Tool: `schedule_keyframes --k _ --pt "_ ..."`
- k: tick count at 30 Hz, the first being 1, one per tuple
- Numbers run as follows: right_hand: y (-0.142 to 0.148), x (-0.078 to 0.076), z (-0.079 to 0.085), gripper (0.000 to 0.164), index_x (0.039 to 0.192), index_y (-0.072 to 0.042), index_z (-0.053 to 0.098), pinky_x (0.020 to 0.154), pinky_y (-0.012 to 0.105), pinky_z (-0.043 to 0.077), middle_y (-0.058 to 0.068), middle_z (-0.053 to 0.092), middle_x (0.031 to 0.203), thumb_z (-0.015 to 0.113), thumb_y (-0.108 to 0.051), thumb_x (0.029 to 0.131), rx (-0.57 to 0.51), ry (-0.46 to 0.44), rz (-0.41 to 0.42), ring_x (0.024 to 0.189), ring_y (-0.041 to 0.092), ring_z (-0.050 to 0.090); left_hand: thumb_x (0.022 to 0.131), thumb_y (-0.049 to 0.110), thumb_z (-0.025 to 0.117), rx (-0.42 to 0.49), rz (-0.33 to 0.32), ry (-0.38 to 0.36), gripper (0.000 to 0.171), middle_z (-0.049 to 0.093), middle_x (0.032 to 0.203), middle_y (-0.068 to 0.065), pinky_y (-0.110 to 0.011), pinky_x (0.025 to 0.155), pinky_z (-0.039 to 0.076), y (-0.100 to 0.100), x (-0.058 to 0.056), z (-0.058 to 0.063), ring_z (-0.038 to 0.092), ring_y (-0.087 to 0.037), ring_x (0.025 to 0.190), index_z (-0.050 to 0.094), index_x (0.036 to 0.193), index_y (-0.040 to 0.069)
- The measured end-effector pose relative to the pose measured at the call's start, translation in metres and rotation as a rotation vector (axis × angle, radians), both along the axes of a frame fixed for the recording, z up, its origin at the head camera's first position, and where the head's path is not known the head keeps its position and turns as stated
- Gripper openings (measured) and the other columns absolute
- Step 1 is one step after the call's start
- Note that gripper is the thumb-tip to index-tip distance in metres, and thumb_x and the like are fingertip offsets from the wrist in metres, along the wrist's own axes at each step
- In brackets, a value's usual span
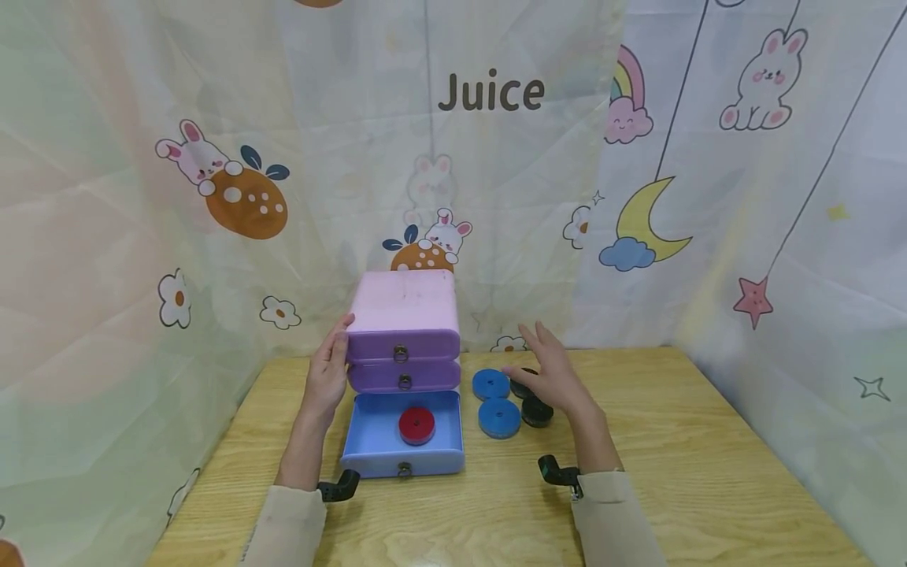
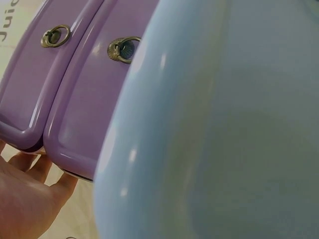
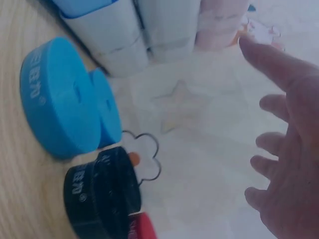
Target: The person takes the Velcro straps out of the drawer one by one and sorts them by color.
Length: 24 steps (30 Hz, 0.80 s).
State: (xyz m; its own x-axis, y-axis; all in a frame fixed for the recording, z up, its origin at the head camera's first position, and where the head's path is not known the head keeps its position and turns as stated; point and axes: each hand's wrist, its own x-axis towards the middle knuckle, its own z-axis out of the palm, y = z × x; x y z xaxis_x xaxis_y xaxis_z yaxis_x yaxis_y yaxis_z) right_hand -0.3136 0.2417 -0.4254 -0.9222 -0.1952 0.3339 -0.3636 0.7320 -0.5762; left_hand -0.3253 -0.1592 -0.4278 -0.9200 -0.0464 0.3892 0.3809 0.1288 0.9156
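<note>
A small chest of drawers (image 1: 404,303) has a pink top, two closed purple drawers (image 1: 404,376) with ring pulls and a blue bottom drawer (image 1: 364,429) pulled out. One thick red disc (image 1: 416,425) lies inside the blue drawer. My left hand (image 1: 326,374) rests against the chest's left side, fingers extended along the purple drawers. Over the discs to the right, my right hand (image 1: 556,378) is held spread, holding nothing. Below and beside it lie two blue discs (image 1: 499,417) and two black discs (image 1: 537,412), partly covered by the hand. Another red disc (image 3: 142,226) shows behind the black ones.
The wooden table (image 1: 673,465) carries everything. A printed cloth (image 1: 524,197) with rabbits and flowers hangs behind it and along both sides. Wrist cameras (image 1: 560,472) sit at both sleeves.
</note>
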Motion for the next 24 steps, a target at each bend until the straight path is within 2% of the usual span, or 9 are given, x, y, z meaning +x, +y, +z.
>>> schedule_keyframes --k 5,10,18,24 --pt "-0.015 0.005 0.009 0.094 0.168 -0.019 0.021 0.124 0.074 0.004 0.017 0.002 0.176 0.07 -0.056 0.095 0.127 0.041 0.031 0.16 0.046 0.0 0.11 0.053 0.038 0.003 -0.003 0.002 0.053 0.035 0.168 0.012 -0.051 0.129 0.026 0.0 0.0 0.0 0.029 -0.019 0.158 0.041 0.16 0.034" --pt "-0.03 0.013 0.018 0.095 0.168 -0.024 0.019 0.125 0.072 -0.002 0.013 -0.002 0.176 0.066 -0.061 0.095 0.212 0.064 0.071 0.161 0.044 -0.003 0.11 0.054 0.038 0.0 -0.006 0.002 0.053 0.034 0.169 0.011 -0.053 0.128 0.026 0.0 0.0 0.0 0.029 -0.02 0.158 0.042 0.16 0.035" --pt "-0.044 0.021 0.024 0.092 0.167 -0.032 0.018 0.125 0.073 -0.002 0.008 -0.002 0.177 0.067 -0.06 0.095 0.215 0.089 0.07 0.162 0.042 -0.002 0.11 0.053 0.038 0.025 -0.023 0.005 0.054 0.035 0.169 0.009 -0.054 0.127 0.028 0.0 -0.001 0.0 0.032 -0.022 0.157 0.042 0.16 0.033" --pt "-0.05 0.025 0.027 0.09 0.167 -0.03 0.021 0.125 0.073 0.002 0.013 0.003 0.176 0.068 -0.057 0.095 0.216 0.114 0.097 0.162 0.042 0.0 0.11 0.054 0.039 0.035 -0.029 0.006 0.055 0.034 0.169 0.008 -0.055 0.126 0.029 0.0 -0.001 0.0 0.033 -0.023 0.157 0.042 0.16 0.032"
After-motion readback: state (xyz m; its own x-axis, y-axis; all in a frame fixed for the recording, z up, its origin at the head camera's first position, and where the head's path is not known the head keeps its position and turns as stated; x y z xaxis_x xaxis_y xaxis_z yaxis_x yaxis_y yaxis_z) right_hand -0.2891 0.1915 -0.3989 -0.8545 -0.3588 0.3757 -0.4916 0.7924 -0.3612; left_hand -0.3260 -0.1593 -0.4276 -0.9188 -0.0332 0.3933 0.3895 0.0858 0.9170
